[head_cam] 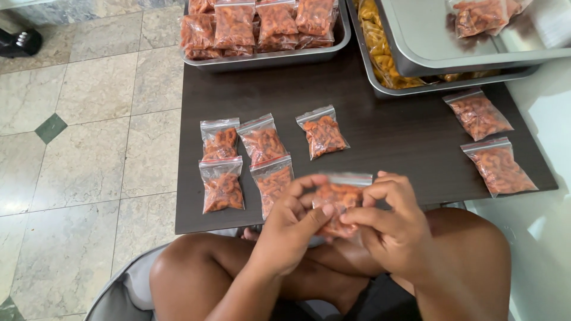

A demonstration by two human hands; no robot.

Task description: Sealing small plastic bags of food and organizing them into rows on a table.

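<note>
— What do we see from the head camera, first of all?

— We see both hands over the near edge of a dark table (380, 128). The left hand (289, 229) and the right hand (389, 229) are both closed on one small clear bag (337, 201) of orange-red snacks, thumbs and fingertips pinching it from either side just under its sealed top strip.

— And where is that bag exactly?

— We find it raised between the hands, above the person's bare knees, just in front of the table's edge and not lying on it.

— What lies around it?

— We count five filled bags flat on the table left of centre: four in a tight cluster (241, 163) and a single one (323, 133) a little apart to their right. Two more bags (489, 142) lie well apart near the right edge.

— And further back?

— We see a steel tray (267, 58) heaped with filled bags, and beside it a second steel tray (380, 83) holding loose yellow-orange snacks, with a metal lid (428, 41) resting across it and one bag on top. The floor (89, 119) at left is pale tile.
</note>
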